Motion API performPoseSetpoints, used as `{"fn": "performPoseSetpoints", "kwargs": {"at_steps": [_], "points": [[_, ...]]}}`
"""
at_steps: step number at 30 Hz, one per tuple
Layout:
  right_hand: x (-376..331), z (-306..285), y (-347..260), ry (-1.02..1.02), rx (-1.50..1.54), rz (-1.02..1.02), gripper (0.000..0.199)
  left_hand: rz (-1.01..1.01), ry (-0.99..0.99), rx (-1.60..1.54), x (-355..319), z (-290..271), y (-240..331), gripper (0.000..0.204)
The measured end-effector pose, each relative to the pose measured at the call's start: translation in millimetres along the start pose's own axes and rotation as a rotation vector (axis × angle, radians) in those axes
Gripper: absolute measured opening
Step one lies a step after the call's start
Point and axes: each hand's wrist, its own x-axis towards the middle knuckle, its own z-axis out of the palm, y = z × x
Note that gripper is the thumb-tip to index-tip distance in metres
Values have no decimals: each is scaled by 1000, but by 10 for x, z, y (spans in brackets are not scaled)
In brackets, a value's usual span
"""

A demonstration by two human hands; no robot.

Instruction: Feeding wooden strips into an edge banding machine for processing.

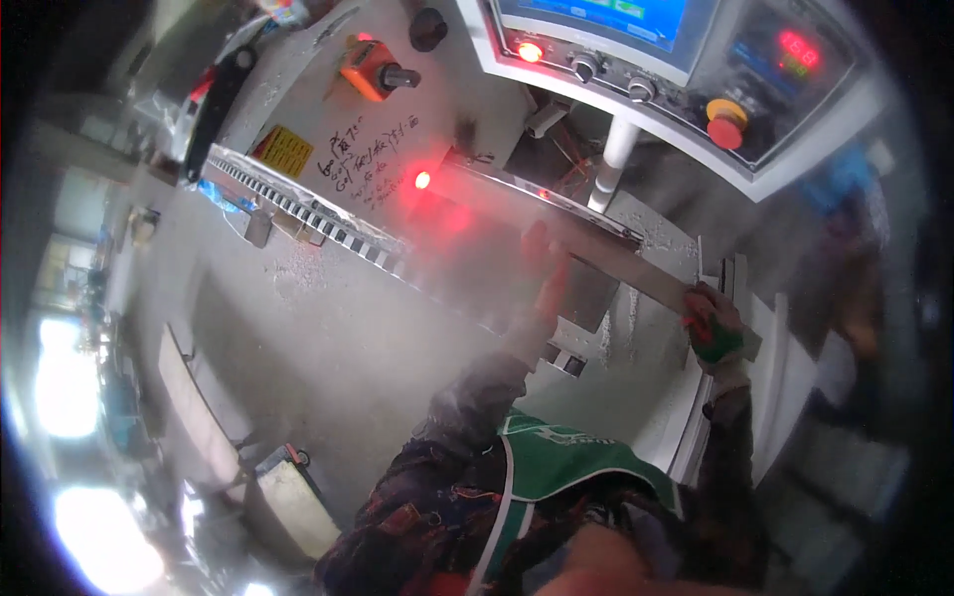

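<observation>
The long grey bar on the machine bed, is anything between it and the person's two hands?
Nothing visible. The right hand, in a red and green glove, grips the near end of the grey bar, and the left hand rests on it further along.

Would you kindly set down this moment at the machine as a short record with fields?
Setting: workshop, dusty grey machine table with a scale strip along its fence
Workpiece: long pale bar lying across the machine
Left hand: gloved, blurred, resting on or against the bar; grip cannot be told
Right hand: in a red and green glove, closed on the bar's near end
Controls: panel with a blue screen, knobs and a red stop button
Lights: red lamp glowing on the machine
</observation>
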Motion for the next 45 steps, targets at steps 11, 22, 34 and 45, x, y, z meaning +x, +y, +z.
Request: {"fn": "performPoseSetpoints", "kwargs": {"at_steps": [11,22,34,45], "points": [[105,136,93,20,-52,17,47,-194,117,-89,-42,97,367,57],[-8,19,-149,109,-473,-261,43,37,47,113,-18,-102,171,58],[27,0,-216,131,-447,-240,40,-164,131,-43,42,8,249,60],[18,49,-213,141,-479,-264,40,-31,84,-207,178,-270,-95,49]]}}
